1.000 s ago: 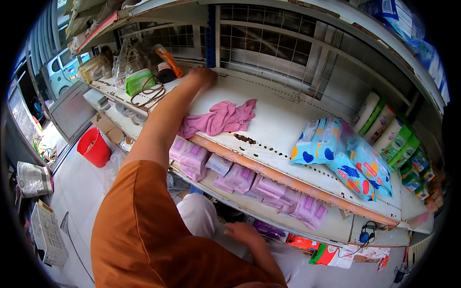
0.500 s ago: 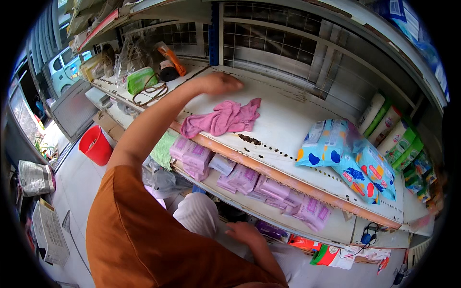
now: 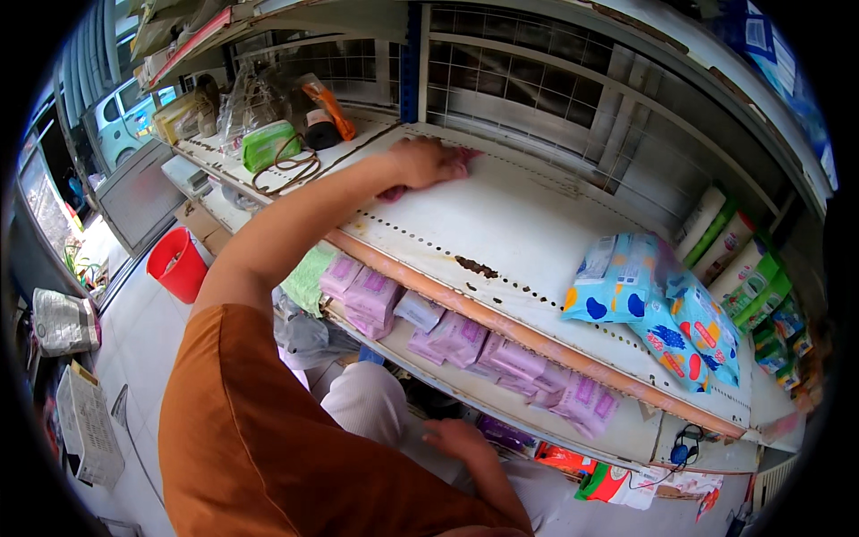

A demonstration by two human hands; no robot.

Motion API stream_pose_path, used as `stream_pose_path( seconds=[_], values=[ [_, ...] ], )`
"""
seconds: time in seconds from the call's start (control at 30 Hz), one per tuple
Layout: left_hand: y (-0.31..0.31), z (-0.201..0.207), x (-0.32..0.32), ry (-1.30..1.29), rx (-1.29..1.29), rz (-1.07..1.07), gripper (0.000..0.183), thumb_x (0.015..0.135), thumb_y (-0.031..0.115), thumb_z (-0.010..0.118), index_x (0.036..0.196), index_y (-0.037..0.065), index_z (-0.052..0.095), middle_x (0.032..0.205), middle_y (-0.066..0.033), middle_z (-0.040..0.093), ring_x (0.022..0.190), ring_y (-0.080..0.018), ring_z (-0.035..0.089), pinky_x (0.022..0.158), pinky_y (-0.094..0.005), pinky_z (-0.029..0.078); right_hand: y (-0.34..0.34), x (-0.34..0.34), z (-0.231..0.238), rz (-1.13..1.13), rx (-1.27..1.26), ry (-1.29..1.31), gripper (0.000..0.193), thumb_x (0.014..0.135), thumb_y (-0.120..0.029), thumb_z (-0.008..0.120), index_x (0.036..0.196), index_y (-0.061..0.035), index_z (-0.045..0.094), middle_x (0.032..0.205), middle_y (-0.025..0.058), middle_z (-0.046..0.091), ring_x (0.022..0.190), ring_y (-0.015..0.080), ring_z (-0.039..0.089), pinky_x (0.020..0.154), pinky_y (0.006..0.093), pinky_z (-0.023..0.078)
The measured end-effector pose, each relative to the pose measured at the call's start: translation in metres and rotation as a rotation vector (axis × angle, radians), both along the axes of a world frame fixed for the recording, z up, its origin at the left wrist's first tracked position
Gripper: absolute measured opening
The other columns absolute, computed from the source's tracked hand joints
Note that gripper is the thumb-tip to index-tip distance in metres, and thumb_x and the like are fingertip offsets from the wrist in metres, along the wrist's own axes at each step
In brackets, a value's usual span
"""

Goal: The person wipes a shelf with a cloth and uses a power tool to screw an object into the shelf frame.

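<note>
On the white perforated shelf (image 3: 528, 237), my left hand (image 3: 425, 164) presses down on a pink cloth (image 3: 464, 163). Bits of the cloth poke out beyond the fingers and below the wrist; the rest is hidden under my palm. My left arm stretches across the shelf's left part toward its back. Low by my knee, beneath the shelves, my right hand (image 3: 455, 438) rests with its fingers loosely apart and nothing in it. A rusty, chipped patch (image 3: 476, 268) marks the shelf near its front edge.
Blue printed packs (image 3: 608, 277) lie at the shelf's right end, beside green-and-white rolls (image 3: 747, 268). Further left sit a green pack (image 3: 268, 146) and an orange item (image 3: 329, 112). Pink packs (image 3: 456, 336) line the lower shelf. A red bucket (image 3: 179, 266) stands on the floor.
The pink cloth lay bunched near the shelf's front with my left hand above and behind it. Now the hand holds it farther back. My right hand has stayed put.
</note>
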State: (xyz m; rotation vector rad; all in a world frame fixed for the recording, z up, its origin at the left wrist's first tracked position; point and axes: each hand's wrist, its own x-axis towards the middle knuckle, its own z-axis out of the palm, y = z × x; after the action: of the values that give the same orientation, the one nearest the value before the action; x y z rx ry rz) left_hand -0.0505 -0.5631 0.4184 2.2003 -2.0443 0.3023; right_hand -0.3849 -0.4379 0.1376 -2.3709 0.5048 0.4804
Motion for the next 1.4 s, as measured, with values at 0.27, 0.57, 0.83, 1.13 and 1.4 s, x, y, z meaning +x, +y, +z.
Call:
stream_pose_path(
  seconds=[0.27, 0.57, 0.83, 1.13, 1.4],
  values=[
    [-0.069, -0.019, 0.124, 0.01, -0.01, 0.182, 0.049, 0.092, 0.052, 0.031, 0.13, 0.025, 0.046, 0.121, -0.0149, 0.054, 0.112, -0.0334, 0.051, 0.093, -0.0446, 0.041, -0.006, -0.008, -0.007, -0.054, 0.042, -0.074, 0.043, 0.085, -0.042, 0.05, 0.118, -0.0143, 0.054, 0.105, 0.0186, 0.059, 0.099, 0.0348, 0.056, 0.083, 0.044, 0.045],
    [-0.034, 0.002, 0.085, 0.062, 0.043, 0.33, 0.06, 0.09, 0.057, 0.03, 0.121, 0.011, 0.053, 0.113, -0.0189, 0.057, 0.103, -0.0356, 0.056, 0.091, -0.0408, 0.042, -0.004, -0.015, 0.008, -0.091, 0.016, -0.072, 0.043, 0.084, -0.04, 0.05, 0.118, -0.0138, 0.054, 0.105, 0.0181, 0.059, 0.099, 0.0348, 0.056, 0.085, 0.0433, 0.045],
    [0.021, -0.003, 0.076, 0.107, -0.028, 0.277, 0.063, 0.088, 0.058, 0.035, 0.117, 0.006, 0.055, 0.099, -0.0249, 0.061, 0.094, -0.0379, 0.059, 0.082, -0.041, 0.045, 0.004, -0.023, 0.024, -0.11, -0.015, -0.077, 0.044, 0.083, -0.038, 0.051, 0.119, -0.0141, 0.054, 0.109, 0.0167, 0.059, 0.103, 0.0336, 0.055, 0.087, 0.0435, 0.044],
    [0.089, 0.002, 0.014, 0.143, -0.117, 0.011, 0.043, 0.087, 0.039, 0.05, 0.106, 0.002, 0.06, 0.092, -0.0245, 0.06, 0.089, -0.0385, 0.056, 0.078, -0.0413, 0.043, 0.017, -0.025, 0.017, -0.12, -0.055, -0.21, 0.031, 0.083, -0.034, 0.053, 0.1, -0.0081, 0.06, 0.098, 0.0155, 0.062, 0.096, 0.0341, 0.058, 0.08, 0.0458, 0.046],
    [0.081, -0.008, -0.086, 0.29, -0.111, -0.421, 0.043, 0.089, 0.039, 0.05, 0.118, 0.007, 0.056, 0.108, -0.0173, 0.058, 0.102, -0.0316, 0.054, 0.09, -0.036, 0.041, 0.017, -0.02, 0.008, -0.053, -0.077, -0.197, 0.031, 0.082, -0.034, 0.055, 0.1, -0.0094, 0.061, 0.099, 0.0144, 0.063, 0.096, 0.0327, 0.058, 0.08, 0.045, 0.047]
  ],
)
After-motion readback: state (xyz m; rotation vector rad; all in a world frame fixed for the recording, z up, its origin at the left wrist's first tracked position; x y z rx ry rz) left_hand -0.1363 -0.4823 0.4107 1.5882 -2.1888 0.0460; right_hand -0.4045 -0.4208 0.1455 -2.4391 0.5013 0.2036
